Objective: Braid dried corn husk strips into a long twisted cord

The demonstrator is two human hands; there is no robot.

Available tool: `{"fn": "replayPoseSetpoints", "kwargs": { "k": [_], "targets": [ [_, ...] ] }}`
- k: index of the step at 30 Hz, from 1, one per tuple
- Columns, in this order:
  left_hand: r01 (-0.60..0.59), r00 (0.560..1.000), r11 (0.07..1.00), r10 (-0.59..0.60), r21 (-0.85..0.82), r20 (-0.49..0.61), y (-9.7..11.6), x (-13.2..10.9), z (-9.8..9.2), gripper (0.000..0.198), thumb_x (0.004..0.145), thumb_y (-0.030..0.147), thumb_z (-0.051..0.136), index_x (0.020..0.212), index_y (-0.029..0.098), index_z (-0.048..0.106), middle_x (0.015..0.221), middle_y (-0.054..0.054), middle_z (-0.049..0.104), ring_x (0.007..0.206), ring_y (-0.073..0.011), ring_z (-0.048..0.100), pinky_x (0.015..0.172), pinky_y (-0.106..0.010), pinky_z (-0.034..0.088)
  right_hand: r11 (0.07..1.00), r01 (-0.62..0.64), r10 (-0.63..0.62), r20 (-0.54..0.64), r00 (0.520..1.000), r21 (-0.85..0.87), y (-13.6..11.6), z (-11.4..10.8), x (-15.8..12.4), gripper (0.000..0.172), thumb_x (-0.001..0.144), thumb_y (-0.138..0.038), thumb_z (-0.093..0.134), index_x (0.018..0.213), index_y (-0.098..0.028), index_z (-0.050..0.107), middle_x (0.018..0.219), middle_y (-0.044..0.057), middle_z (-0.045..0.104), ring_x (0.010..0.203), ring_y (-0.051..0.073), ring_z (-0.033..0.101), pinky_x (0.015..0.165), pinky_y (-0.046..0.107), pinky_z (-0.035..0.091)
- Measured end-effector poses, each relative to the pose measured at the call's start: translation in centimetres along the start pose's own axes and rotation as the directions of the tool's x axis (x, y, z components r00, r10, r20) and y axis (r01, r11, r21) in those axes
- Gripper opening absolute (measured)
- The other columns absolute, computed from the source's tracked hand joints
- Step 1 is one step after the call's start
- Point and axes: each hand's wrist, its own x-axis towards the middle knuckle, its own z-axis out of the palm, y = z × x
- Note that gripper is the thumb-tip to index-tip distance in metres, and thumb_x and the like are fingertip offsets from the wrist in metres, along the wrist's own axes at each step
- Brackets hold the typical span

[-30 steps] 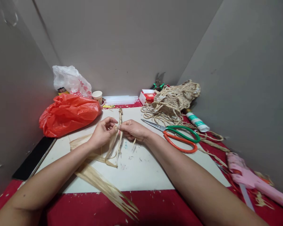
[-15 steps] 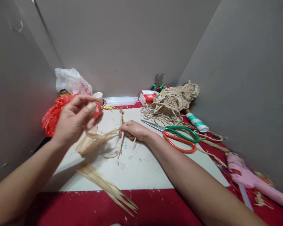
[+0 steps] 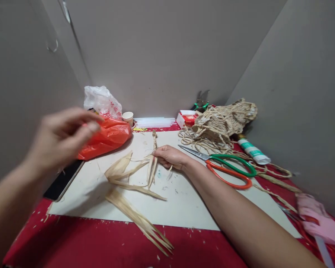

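Observation:
My right hand [image 3: 171, 156] pinches a thin braid [image 3: 155, 138] of dried husk strips, its knotted top rising past my fingers. Loose strips [image 3: 151, 173] hang below the pinch toward the board. A folded piece of dried husk [image 3: 120, 166] lies to the left, with narrow strips leading toward my right hand. Nearer the front edge rests a bundle of split husk strips [image 3: 139, 219]. My left hand [image 3: 67, 137] is raised at the left, in front of the red plastic bag [image 3: 111, 136]. Motion smears its bent fingers, and I cannot make out anything in them.
On the white board [image 3: 190, 208] lie large scissors [image 3: 212, 158] with green and orange handles. Behind them is a heap of twisted cord [image 3: 226, 119]. A phone [image 3: 64, 180], paper cup [image 3: 127, 118], clear sticks [image 3: 155, 122], pliers [image 3: 201, 104] and pink glue gun [image 3: 321, 219] surround the board.
My left hand has moved left, away from the strips. The folded husk now lies spread on the board. My right hand keeps its pinch on the braid. The view has shifted left.

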Motion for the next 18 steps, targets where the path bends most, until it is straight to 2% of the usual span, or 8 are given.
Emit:
{"fn": "replayPoseSetpoints", "kwargs": {
  "k": [1,2,3,6,9,12,15,18],
  "targets": [
    [-0.026,0.981,0.999,0.022,0.019,0.192,-0.5,-0.9,2.1,0.02,0.079,0.032,0.058,0.089,0.017,0.067,0.078,-0.001,0.065,0.068,-0.0109,0.056,0.062,-0.022,0.043,1.0,-0.007,0.007,0.017,1.0,0.015,0.0,-0.1,0.0,0.022,0.074,-0.031,0.057,0.06,-0.014,0.054,0.036,-0.01,0.024,0.031,0.003,0.017,0.028,0.016,0.016],
    [-0.01,0.905,1.0,0.005,0.01,0.425,-1.1,-2.0,4.3,0.023,0.082,0.034,0.054,0.092,0.016,0.066,0.081,-0.003,0.066,0.07,-0.0119,0.057,0.063,-0.022,0.044,0.999,-0.011,0.01,0.03,1.0,0.03,0.1,-0.2,0.0,0.023,0.074,-0.032,0.057,0.061,-0.014,0.054,0.036,-0.011,0.023,0.031,0.003,0.016,0.029,0.015,0.015],
    [0.008,0.821,1.0,-0.009,0.004,0.571,-1.9,-3.0,6.3,0.027,0.084,0.035,0.05,0.094,0.016,0.066,0.085,-0.004,0.066,0.072,-0.0125,0.058,0.064,-0.022,0.043,0.999,-0.01,0.009,0.039,0.999,0.048,0.1,-0.3,0.0,0.024,0.074,-0.032,0.058,0.06,-0.014,0.052,0.037,-0.011,0.023,0.032,0.003,0.014,0.029,0.015,0.014],
    [-0.055,0.652,0.997,-0.009,0.058,0.758,-4.7,-5.6,10.3,0.032,0.088,0.037,0.04,0.088,0.016,0.064,0.081,-0.006,0.065,0.071,-0.0136,0.057,0.064,-0.023,0.041,0.995,0.007,-0.012,0.049,0.999,0.101,0.3,-0.5,0.1,0.03,0.074,-0.032,0.06,0.054,-0.016,0.044,0.037,-0.011,0.024,0.032,0.002,0.015,0.03,0.015,0.013],
    [-0.095,0.648,0.96,-0.141,0.263,0.749,-7.5,-6.7,10.6,0.038,0.09,0.042,0.034,0.077,0.019,0.06,0.068,-0.004,0.061,0.06,-0.0131,0.053,0.058,-0.023,0.035,0.991,-0.008,-0.001,0.07,0.998,0.13,0.3,-0.8,0.2,0.033,0.074,-0.031,0.06,0.052,-0.016,0.041,0.037,-0.01,0.024,0.033,0.002,0.015,0.031,0.014,0.012],
    [-0.133,0.7,0.877,-0.246,0.461,0.67,-10.6,-6.6,8.6,0.042,0.09,0.046,0.03,0.074,0.019,0.059,0.063,-0.004,0.06,0.057,-0.0141,0.053,0.055,-0.024,0.031,0.989,-0.036,0.024,0.084,0.996,0.144,0.2,-1.0,0.1,0.026,0.076,-0.031,0.059,0.059,-0.013,0.05,0.037,-0.011,0.023,0.033,0.002,0.013,0.031,0.014,0.01],
    [-0.09,0.747,0.8,-0.34,0.594,0.571,-13.5,-6.1,6.2,0.042,0.089,0.045,0.029,0.078,0.019,0.06,0.069,-0.006,0.062,0.062,-0.0161,0.056,0.055,-0.025,0.03,0.986,-0.065,0.05,0.101,0.994,0.153,0.1,-1.2,0.1,0.024,0.077,-0.031,0.059,0.069,-0.009,0.057,0.037,-0.012,0.022,0.033,0.002,0.012,0.031,0.014,0.01],
    [-0.006,0.753,0.742,-0.438,0.671,0.491,-14.7,-5.5,4.6,0.037,0.086,0.045,0.034,0.079,0.018,0.06,0.074,-0.007,0.065,0.065,-0.0177,0.058,0.055,-0.025,0.031,0.983,-0.077,0.057,0.124,0.991,0.169,0.1,-1.3,0.0,0.025,0.077,-0.031,0.058,0.071,-0.007,0.059,0.038,-0.012,0.022,0.034,0.001,0.012,0.031,0.013,0.01]
  ]
}}
